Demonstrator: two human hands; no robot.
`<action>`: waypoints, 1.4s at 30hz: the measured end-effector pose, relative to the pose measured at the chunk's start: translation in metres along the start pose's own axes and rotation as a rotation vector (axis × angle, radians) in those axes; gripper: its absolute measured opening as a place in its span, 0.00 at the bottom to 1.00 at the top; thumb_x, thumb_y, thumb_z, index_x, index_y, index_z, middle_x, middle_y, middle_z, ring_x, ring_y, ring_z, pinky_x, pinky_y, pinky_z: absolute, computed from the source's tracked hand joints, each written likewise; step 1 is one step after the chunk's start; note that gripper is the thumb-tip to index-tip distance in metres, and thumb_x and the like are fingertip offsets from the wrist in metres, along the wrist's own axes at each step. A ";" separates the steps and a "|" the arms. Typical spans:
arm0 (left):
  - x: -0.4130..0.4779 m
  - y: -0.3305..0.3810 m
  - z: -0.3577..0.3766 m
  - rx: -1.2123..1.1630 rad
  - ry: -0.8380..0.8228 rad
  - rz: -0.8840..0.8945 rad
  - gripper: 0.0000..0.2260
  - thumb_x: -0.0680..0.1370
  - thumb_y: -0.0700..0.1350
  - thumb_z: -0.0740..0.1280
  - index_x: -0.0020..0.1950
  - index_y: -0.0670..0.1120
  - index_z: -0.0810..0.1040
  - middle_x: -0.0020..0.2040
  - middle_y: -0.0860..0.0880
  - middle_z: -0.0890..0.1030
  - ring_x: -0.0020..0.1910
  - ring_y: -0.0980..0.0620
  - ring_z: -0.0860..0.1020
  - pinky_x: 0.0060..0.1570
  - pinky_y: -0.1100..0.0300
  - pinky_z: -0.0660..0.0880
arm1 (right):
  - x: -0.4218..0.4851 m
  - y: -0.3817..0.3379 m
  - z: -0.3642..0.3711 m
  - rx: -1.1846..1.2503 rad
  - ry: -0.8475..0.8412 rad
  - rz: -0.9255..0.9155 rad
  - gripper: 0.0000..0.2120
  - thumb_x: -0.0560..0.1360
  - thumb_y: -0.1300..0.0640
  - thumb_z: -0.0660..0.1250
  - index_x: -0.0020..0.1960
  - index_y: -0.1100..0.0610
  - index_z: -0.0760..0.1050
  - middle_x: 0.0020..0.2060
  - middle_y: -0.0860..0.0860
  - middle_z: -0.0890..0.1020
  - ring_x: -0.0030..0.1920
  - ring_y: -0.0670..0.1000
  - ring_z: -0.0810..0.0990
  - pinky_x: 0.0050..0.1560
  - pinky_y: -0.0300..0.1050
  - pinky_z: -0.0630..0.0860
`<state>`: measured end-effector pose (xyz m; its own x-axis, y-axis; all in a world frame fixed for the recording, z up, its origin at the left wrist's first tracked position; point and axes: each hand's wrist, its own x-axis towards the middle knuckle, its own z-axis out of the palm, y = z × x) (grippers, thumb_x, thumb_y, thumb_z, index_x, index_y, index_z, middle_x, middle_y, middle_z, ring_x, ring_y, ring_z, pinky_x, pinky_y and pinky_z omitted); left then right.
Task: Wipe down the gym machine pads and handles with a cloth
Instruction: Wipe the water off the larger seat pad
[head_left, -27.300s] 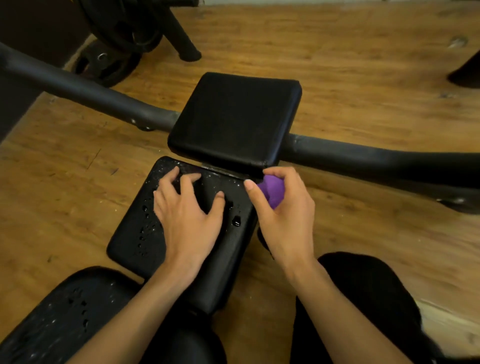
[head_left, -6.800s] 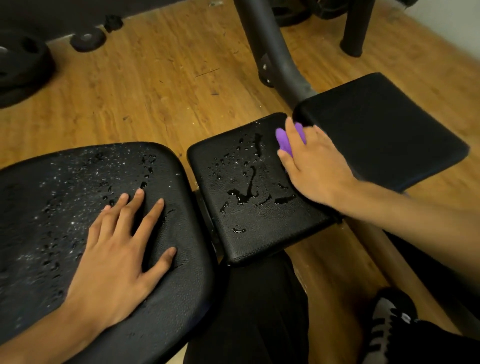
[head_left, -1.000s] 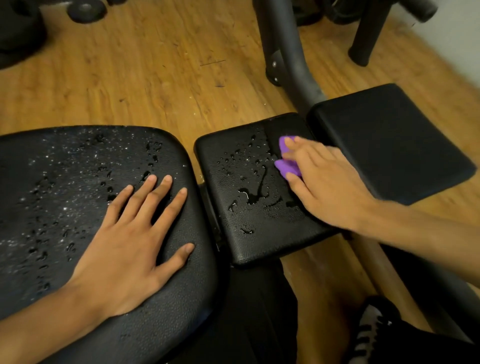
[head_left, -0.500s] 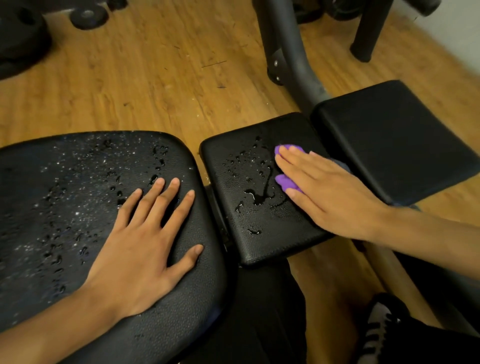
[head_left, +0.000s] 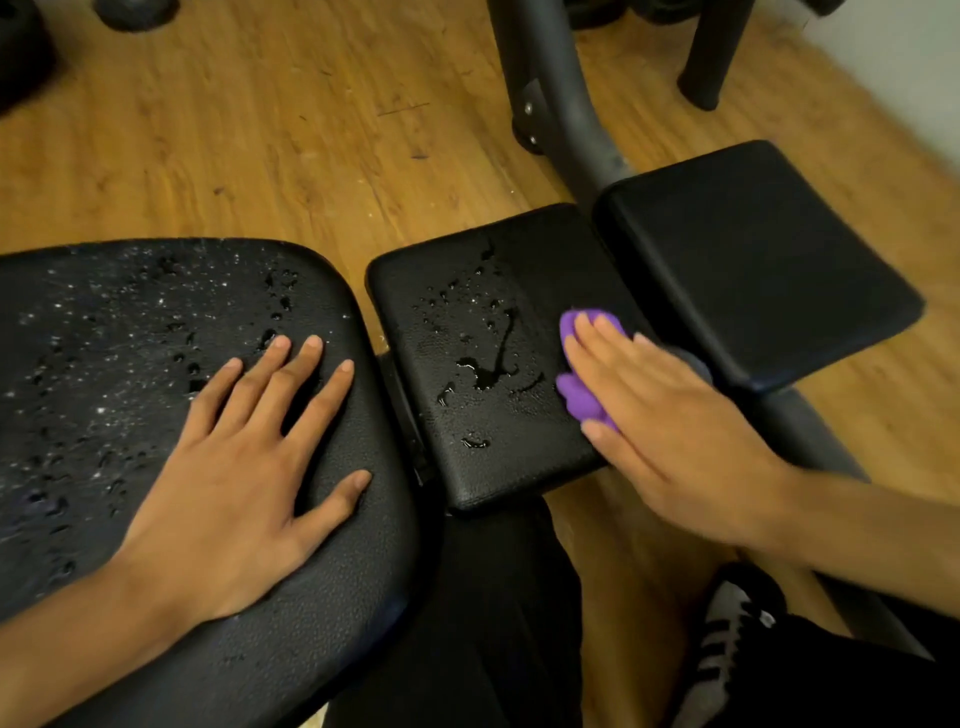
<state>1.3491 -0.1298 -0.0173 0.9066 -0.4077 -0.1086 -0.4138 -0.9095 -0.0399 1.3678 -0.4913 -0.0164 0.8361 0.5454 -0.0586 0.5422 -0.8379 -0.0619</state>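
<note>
The cloth (head_left: 582, 400) lies on the wet middle pad (head_left: 467, 374), mostly hidden under the right hand (head_left: 660, 415), whose grip is flat, fingers straight, pressing it. The left hand (head_left: 244, 483) rests spread on the large pad (head_left: 104, 364), which is cut off at the frame's edge.

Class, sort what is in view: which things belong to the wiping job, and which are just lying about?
Belonging to the job: purple cloth under the right hand; wet middle pad; droplet-covered large pad under the left hand; dry-looking end pad.
Not part of it: dark weight on the wooden floor; striped shoe.
</note>
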 end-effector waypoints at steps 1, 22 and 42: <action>0.000 0.000 0.000 -0.003 0.004 -0.005 0.37 0.82 0.68 0.48 0.85 0.47 0.58 0.83 0.42 0.60 0.84 0.43 0.53 0.80 0.40 0.53 | -0.006 -0.001 0.002 -0.016 0.007 -0.029 0.31 0.86 0.45 0.46 0.83 0.59 0.49 0.83 0.54 0.50 0.83 0.51 0.46 0.82 0.49 0.47; -0.001 0.001 -0.003 0.002 -0.003 -0.003 0.36 0.83 0.68 0.46 0.85 0.47 0.58 0.83 0.42 0.60 0.84 0.43 0.53 0.80 0.41 0.52 | 0.094 0.035 0.003 0.083 0.013 0.109 0.32 0.85 0.41 0.42 0.83 0.59 0.52 0.83 0.56 0.53 0.83 0.54 0.49 0.81 0.49 0.45; 0.000 0.000 -0.002 -0.013 -0.015 -0.010 0.36 0.82 0.69 0.47 0.85 0.49 0.57 0.84 0.43 0.59 0.84 0.44 0.51 0.80 0.40 0.53 | 0.076 0.031 0.000 0.093 -0.005 0.060 0.37 0.80 0.28 0.40 0.84 0.45 0.47 0.83 0.54 0.49 0.83 0.52 0.43 0.81 0.51 0.42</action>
<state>1.3489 -0.1301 -0.0156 0.9093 -0.3973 -0.1235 -0.4034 -0.9146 -0.0285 1.4485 -0.4755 -0.0231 0.8664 0.4945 -0.0700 0.4808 -0.8638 -0.1506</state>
